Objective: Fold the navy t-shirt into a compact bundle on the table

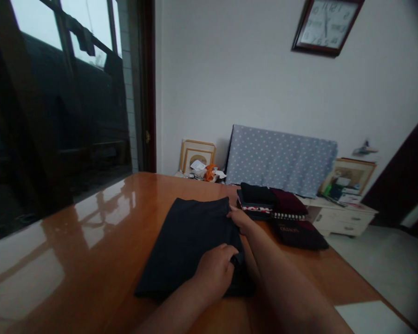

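1. The dark garment [191, 236] is lying on the glossy orange-brown worktop [125, 250], spreading mostly to the left of both hands and reaching under the left one.
2. The left hand [216, 268] is curling its fingers closed around a bunched bit of cloth by the garment's right edge, towards the near side.
3. The right hand [239, 220] is pinching the far right corner, its fingers nearly closing together on the fabric.
4. The garment is looking plain and navy to black, lying folded and mostly flat; its left edge is slanting outwards towards the near side, and its right side is rumpling beside the left hand.
5. The left hand and forearm are hiding part of its near portion, and the right forearm is crossing just beyond its right side.
6. At far left, dark-framed glass is standing beyond the worktop, whose surface is throwing back pale reflections.
7. Past the far edge, a gold-edged frame [197, 155] is leaning at the wall behind white and orange clutter [211, 172]; a spotted grey-blue cloth [280, 157] is draping further right.
8. Just right of the right hand, folded clothes [256, 200] are sitting in a stack beside a maroon pile [288, 203], with a dark lettered item [299, 234] lying nearer.
9. Further right, a wall clock [327, 25] is hanging above, and a white cabinet [344, 220] is standing below.
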The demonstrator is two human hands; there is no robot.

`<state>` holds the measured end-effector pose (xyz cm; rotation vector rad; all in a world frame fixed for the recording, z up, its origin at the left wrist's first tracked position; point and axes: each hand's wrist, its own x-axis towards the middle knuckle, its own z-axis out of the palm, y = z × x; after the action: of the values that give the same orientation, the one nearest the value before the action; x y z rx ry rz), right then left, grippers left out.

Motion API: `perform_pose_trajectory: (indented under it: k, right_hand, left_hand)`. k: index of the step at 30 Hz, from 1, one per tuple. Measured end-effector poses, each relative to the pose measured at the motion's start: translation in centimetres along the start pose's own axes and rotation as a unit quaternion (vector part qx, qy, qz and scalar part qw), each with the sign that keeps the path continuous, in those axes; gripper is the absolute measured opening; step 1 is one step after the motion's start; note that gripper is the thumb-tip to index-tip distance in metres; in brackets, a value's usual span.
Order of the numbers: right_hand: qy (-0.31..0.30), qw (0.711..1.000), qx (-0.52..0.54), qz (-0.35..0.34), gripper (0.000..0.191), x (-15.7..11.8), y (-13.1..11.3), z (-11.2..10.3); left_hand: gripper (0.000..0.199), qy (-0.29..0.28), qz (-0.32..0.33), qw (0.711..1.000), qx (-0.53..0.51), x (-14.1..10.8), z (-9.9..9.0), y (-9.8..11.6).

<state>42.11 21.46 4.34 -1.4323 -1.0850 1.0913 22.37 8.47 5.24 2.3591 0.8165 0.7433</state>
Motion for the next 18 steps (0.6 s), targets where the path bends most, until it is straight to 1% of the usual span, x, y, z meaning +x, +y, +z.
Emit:
perform_pose_trajectory:
  k: [2,4,7,9,11,14,15,16,18]
  right_hand:
    - [-0.001,1.000,-0.008,0.019,0.063,-0.8,1.0,-0.9]
    - [-0.004,1.000,-0.011,0.029,0.060,-1.2,1.4,-1.2]
    - [-0.003,1.000,-0.005,0.023,0.060,-1.0,1.1,-1.2]
    - [0.006,1.000,-0.001,0.015,0.061,-0.7,0.7,-1.2]
    - [0.017,1.000,-0.004,0.016,0.058,-0.5,0.6,-1.3]
    - [0.034,0.998,-0.028,0.037,0.042,-0.7,1.0,-1.8]
    - [0.041,0.997,-0.038,0.044,0.035,-0.9,1.2,-2.0]
    - [0.050,0.996,-0.048,0.051,0.029,-1.2,1.4,-2.3]
    - [0.069,0.994,-0.069,0.058,0.020,-2.1,1.7,-2.9]
  left_hand:
    - [0.040,-0.022,-0.001,1.000,0.008,0.1,1.3,-0.5]
    - [0.039,-0.037,-0.002,0.999,0.015,0.2,1.8,-0.8]
    - [0.039,-0.033,-0.001,0.999,0.022,0.5,1.7,-0.7]
    - [0.041,-0.019,0.000,0.999,0.026,0.8,1.5,-0.2]
    - [0.040,-0.023,0.007,0.999,0.026,0.9,1.4,0.3]
    - [0.030,-0.081,0.024,0.996,0.004,0.6,1.4,0.9]
    - [0.031,-0.101,0.024,0.994,-0.014,0.4,1.4,0.9]
    - [0.037,-0.115,0.017,0.992,-0.040,0.2,1.3,0.8]
    - [0.044,-0.116,-0.010,0.987,-0.106,-0.1,1.1,0.3]
